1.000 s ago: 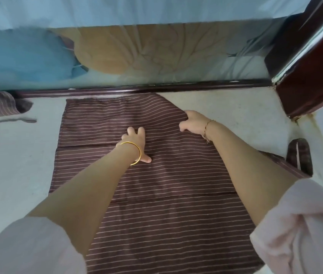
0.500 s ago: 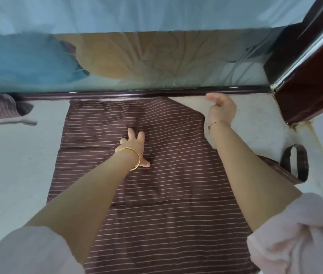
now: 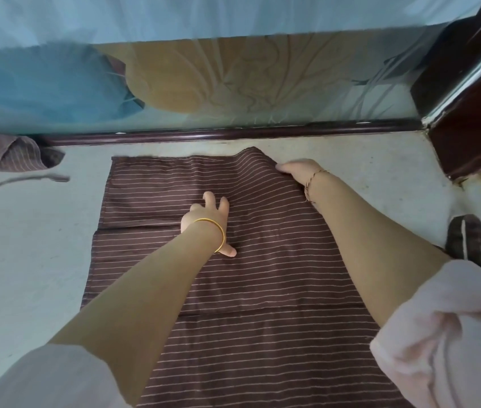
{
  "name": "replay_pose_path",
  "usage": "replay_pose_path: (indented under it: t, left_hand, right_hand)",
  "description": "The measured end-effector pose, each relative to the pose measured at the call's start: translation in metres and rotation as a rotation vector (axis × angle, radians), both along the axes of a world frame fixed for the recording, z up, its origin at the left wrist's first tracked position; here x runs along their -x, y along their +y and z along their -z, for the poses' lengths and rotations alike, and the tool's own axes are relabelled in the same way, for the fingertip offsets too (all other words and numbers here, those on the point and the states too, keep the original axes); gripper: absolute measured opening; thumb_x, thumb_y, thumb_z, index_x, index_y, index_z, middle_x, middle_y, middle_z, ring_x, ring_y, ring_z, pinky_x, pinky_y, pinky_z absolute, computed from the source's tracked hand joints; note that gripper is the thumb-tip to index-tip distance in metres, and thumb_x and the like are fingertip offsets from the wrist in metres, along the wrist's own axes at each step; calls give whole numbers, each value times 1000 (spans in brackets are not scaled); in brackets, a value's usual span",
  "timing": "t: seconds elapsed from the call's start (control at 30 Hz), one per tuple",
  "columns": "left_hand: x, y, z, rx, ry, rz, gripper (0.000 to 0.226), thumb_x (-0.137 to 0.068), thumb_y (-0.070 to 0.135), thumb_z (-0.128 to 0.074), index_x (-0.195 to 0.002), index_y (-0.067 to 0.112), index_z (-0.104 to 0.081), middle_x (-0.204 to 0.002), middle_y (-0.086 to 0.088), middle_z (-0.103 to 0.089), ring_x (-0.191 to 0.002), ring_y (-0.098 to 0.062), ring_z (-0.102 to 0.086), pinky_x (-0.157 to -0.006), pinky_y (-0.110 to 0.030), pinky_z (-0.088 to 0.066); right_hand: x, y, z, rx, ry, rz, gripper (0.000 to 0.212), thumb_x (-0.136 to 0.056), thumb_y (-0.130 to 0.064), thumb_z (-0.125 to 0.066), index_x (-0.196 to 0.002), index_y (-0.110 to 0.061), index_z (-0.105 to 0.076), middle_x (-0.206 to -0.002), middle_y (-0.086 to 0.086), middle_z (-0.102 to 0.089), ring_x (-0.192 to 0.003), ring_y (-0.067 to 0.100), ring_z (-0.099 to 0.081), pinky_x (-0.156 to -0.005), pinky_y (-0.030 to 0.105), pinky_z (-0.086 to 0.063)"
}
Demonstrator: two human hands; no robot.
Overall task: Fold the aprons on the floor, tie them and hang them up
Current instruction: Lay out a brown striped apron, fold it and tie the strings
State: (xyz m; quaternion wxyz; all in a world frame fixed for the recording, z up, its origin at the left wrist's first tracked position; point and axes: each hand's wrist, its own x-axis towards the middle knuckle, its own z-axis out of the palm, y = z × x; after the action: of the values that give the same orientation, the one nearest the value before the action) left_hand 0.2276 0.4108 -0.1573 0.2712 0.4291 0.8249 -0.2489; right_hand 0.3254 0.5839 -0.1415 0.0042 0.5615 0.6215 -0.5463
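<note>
The brown striped apron (image 3: 248, 304), a soft dark cloth crossed by thin pale lines, lies spread on the pale grey floor (image 3: 27, 254) right in front of the person. It reaches from the bottom edge of the view nearly to the dark wooden rail (image 3: 233, 134) at the foot of the wall. It lies in layers, with two straight fold edges running across it, one level with the left wrist and one nearer the person. Its far right corner slants up in a slightly raised flap.

The left hand (image 3: 208, 219) rests on the middle of the cloth, its grip apart, fingers straight and spread, pressing down. The right hand (image 3: 296, 172) is at the far right edge, its grip clamped on the apron, fingers curled under the lifted flap. Both forearms cross the cloth and hide parts of it. A plain gold bangle (image 3: 214, 235) circles the left wrist and a thin gold chain bracelet (image 3: 310, 187) the right.

Just beside the right forearm a dark brown strap loop (image 3: 466, 245) lies on the floor; whether it joins the apron cannot be told. Well apart at the far left sits a crumpled brown striped cloth (image 3: 6, 157), with a long thin strap (image 3: 27, 179) trailing from it toward the apron. Behind the rail stands a frosted glass panel with blue and tan leaf shapes (image 3: 233, 83), and at the right a dark red-brown wooden door frame (image 3: 469, 128)
</note>
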Motion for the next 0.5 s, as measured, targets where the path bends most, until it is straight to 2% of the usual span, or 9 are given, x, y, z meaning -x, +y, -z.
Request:
replay_pose_path:
  t: [0.07,0.1,0.17,0.23,0.3,0.33,0.4,0.47,0.5]
  left_hand:
    - [0,-1,1,12,2,14,125,-63,67,-71,-149,25,8,-156,-13,11,-137,-40,-25,-94,-45,-48]
    - [1,-1,2,15,1,13,125,-63,68,-70,-149,25,9,-156,-13,13,-138,-40,-23,-95,-45,-47]
    - [2,-2,2,16,-6,4,125,-63,68,-70,-149,26,11,-156,-13,14,-139,-40,-21,-97,-45,-46]
    - [3,-2,3,12,-9,1,126,-62,69,-70,-149,26,12,-156,-13,14,-140,-40,-21,-97,-46,-45]
    - [4,-2,3,10,-16,-4,128,-62,68,-70,-148,26,14,-156,-13,16,-140,-40,-21,-97,-45,-45]
    - [5,-2,3,9,-21,-10,128,-62,68,-71,-148,27,15,-156,-13,17,-140,-39,-21,-97,-45,-45]
    - [7,-2,3,7,-30,-26,130,-61,67,-71,-148,27,17,-155,-14,18,-139,-39,-22,-97,-45,-45]
    - [13,-1,3,1,-34,-45,131,-61,68,-71,-148,27,18,-155,-14,20,-140,-38,-21,-98,-45,-45]
    - [16,-1,3,-2,-33,-51,132,-60,68,-71,-148,27,18,-155,-13,20,-140,-38,-20,-98,-46,-44]
  right_hand:
    - [-1,-1,3,-105,240,2,52,-89,-4,-57,-138,-19,-46,-144,2,-43,-123,20,-48,-98,25,-41]
    - [-1,-3,2,-129,353,36,57,-88,6,-52,-137,-22,-48,-144,1,-44,-120,18,-50,-97,26,-45]
    - [-2,-5,2,-241,459,50,60,-88,14,-42,-133,-23,-54,-141,1,-48,-121,17,-52,-99,31,-48]
    - [-3,-7,2,-481,373,-82,59,-90,14,-36,-135,-21,-52,-148,-1,-38,-133,12,-38,-111,26,-33]
    - [-3,-5,4,-651,224,-172,64,-90,15,-36,-146,-18,-35,-157,-3,-19,-141,10,-22,-110,17,-23]
    - [-4,-3,6,-687,122,-170,68,-90,14,-38,-149,-16,-25,-158,-4,-11,-142,12,-21,-107,17,-25]
    - [-10,0,7,-745,-150,-139,68,-91,6,-44,-150,-14,-16,-159,-2,-5,-139,22,-29,-104,28,-34]
    - [-18,-9,1,-829,-352,-111,63,-93,-6,-49,-149,-13,-20,-159,3,-8,-133,28,-35,-101,38,-39]
    - [-23,-21,-1,-891,-356,-117,60,-93,-9,-51,-147,-13,-25,-158,5,-13,-132,28,-36,-101,38,-39]
